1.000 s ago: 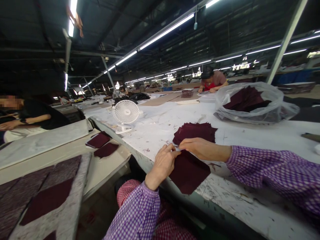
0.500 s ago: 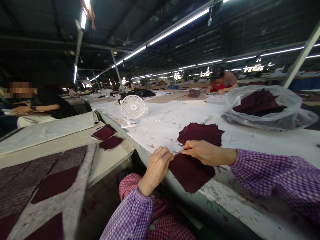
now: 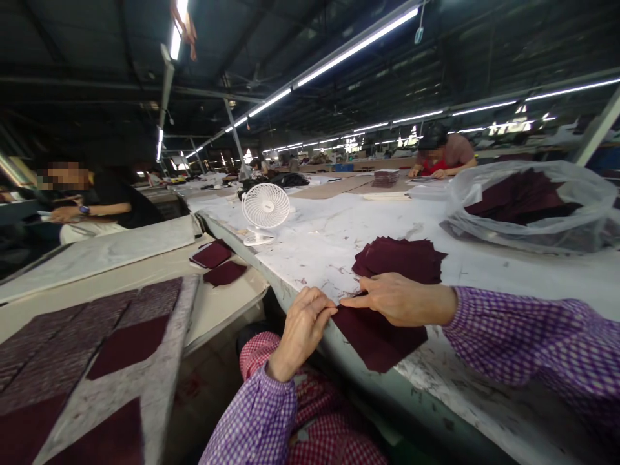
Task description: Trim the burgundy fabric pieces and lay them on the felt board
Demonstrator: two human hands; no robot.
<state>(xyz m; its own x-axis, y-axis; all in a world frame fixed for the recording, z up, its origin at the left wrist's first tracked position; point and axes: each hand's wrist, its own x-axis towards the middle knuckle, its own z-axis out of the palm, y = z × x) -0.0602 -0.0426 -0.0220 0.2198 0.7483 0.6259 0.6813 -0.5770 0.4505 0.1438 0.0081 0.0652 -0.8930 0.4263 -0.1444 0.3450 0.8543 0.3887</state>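
A dark maroon fabric piece (image 3: 382,339) lies at the near edge of the white table, one part hanging over the edge. My left hand (image 3: 304,328) is closed, thumb and fingertips pinching the left corner of this fabric piece. Across its upper edge reaches my right hand (image 3: 404,300), index finger stretched out toward the pinched corner and thumb held apart from it. The other right fingers are curled and partly hidden. Just behind my right hand sits a fanned pile of maroon fabric pieces (image 3: 400,257).
A white fan (image 3: 265,206) stands left on the white table (image 3: 320,242). On the right is a clear plastic bag (image 3: 542,236) holding maroon pieces. The lower left table (image 3: 227,313) carries more fabric. Two people work further off, one left, one at the back right.
My right thumb has lifted away and the index finger now points along the fabric's edge. My left hand keeps its pinch. The whole view has shifted slightly, things appearing further right.
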